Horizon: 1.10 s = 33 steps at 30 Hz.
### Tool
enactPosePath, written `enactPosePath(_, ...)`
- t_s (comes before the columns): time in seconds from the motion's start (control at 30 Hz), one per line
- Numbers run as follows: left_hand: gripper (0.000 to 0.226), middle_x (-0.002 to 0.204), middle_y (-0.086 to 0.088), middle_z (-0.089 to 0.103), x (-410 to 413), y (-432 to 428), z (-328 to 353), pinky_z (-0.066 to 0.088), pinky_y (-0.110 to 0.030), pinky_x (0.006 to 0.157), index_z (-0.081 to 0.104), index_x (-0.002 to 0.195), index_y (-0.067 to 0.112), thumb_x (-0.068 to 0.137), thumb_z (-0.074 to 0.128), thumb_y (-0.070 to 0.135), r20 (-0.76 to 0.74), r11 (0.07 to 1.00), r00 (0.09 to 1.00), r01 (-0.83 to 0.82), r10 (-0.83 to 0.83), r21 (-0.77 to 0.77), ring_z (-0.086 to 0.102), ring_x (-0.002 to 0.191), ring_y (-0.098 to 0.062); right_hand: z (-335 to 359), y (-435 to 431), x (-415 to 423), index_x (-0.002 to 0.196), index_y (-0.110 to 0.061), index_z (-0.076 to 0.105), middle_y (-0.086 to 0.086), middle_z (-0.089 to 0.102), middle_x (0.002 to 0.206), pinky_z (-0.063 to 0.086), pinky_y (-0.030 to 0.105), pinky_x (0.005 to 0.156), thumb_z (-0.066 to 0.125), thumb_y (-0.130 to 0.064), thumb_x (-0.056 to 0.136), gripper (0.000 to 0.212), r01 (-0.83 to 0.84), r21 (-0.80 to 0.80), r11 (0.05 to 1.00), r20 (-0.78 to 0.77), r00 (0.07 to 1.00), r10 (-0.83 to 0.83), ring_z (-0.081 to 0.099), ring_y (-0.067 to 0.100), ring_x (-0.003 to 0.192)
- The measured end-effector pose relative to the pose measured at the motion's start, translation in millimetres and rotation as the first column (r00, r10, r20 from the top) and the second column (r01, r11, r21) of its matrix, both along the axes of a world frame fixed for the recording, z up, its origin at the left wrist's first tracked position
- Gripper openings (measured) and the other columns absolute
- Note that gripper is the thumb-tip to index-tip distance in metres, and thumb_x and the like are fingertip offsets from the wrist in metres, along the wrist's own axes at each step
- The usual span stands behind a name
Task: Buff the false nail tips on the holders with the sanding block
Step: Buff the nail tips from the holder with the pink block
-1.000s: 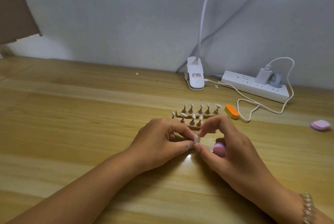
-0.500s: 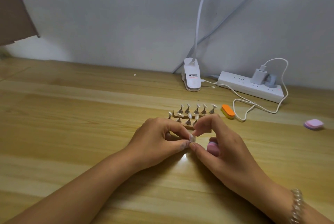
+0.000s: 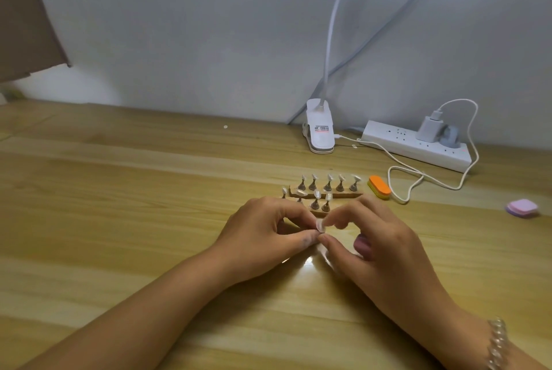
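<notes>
left hand and right hand still pinch one nail tip, pink sanding block still in right palm, wooden table, grey wall

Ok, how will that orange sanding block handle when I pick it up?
The orange sanding block looks layered and foam-like, so it is probably light with slight give. It lies flat on a broad face, so it is unlikely to roll.

bare table lies left; holders stand behind the hands.
</notes>
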State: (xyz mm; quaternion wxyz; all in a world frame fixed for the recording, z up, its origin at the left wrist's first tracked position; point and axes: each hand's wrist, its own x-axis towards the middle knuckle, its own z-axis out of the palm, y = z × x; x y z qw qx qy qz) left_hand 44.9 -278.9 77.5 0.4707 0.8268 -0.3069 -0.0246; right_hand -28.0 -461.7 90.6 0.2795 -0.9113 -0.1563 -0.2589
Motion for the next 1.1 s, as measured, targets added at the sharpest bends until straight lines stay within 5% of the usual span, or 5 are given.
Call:
enactPosePath(0.27, 0.007, 0.059, 0.031, 0.059, 1.4, 1.1, -0.3, 0.032, -0.023, 0.057, 0.078, 0.084, 0.036, 0.083, 0.077, 0.029, -0.007, 1.000, 1.000, -0.012, 0.012, 0.013, 0.049, 0.048, 0.009, 2.4, 4.1, -2.9, 0.076, -0.021, 0.063, -0.011, 0.056, 0.065, 0.049, 0.037, 0.039, 0.075, -0.029, 0.079, 0.015, 0.075, -0.135, 0.988, 0.076, 0.995, -0.066, 0.054, 0.013, 0.052)
enactPosePath(0.57, 0.014, 0.057, 0.031, 0.060, -0.8, 0.9, 3.0, 0.033, -0.021, 0.056, 0.072, 0.079, 0.042, 0.085, 0.076, 0.030, -0.014, 1.000, 1.000, -0.004, 0.004, 0.023, 0.052, 0.048, 0.013, 1.6, 2.2, -5.3, 0.099, -0.033, 0.062, -0.015, 0.056, 0.058, 0.050, 0.035, 0.051, 0.062, -0.046, 0.081, 0.022, 0.036, -0.059, 0.998, -0.103, 0.994, -0.042, 0.056, 0.007, 0.053)
enactPosePath(0.77, 0.002, 0.070, 0.035, 0.062, -1.8, 1.1, 3.2, 0.034, -0.022, 0.057, 0.071, 0.084, 0.039, 0.081, 0.071, 0.039, 0.046, 0.997, 0.999, -0.027, 0.023, 0.078, 0.052, 0.053, 0.009, -0.3, -0.4, -3.6, 0.103, -0.035, 0.027, -0.016, 0.044, 0.088, 0.043, 0.032, 0.058, 0.058, -0.024, 0.076, 0.043, 0.106, -0.080, 0.991, -0.157, 0.981, -0.117, 0.051, 0.008, 0.070)
enactPosePath(0.97, 0.006, 0.081, 0.027, 0.061, -1.4, 1.6, 2.8, 0.051, -0.034, 0.081, 0.066, 0.079, 0.048, 0.081, 0.066, 0.041, 0.046, 0.998, 0.999, -0.024, 0.021, 0.055, 0.048, 0.052, 0.004, 1.3, -2.6, -5.0, 0.115, -0.023, 0.048, -0.014, 0.037, 0.100, 0.036, 0.021, 0.069, 0.062, -0.022, 0.072, 0.045, 0.080, -0.230, 0.970, -0.165, 0.979, -0.120, 0.039, 0.002, 0.083)
enactPosePath(1.1, 0.009, 0.090, 0.019, 0.065, -0.5, 2.1, 2.7, 0.047, -0.032, 0.068, 0.071, 0.085, 0.044, 0.080, 0.063, 0.044, 0.024, 0.999, 0.999, -0.026, 0.025, 0.031, 0.048, 0.055, 0.001, 4.5, -6.8, -7.7, 0.113, -0.024, 0.048, -0.012, 0.037, 0.101, 0.036, 0.022, 0.071, 0.057, -0.031, 0.070, 0.045, 0.108, -0.306, 0.946, -0.148, 0.976, -0.159, 0.041, 0.006, 0.083)
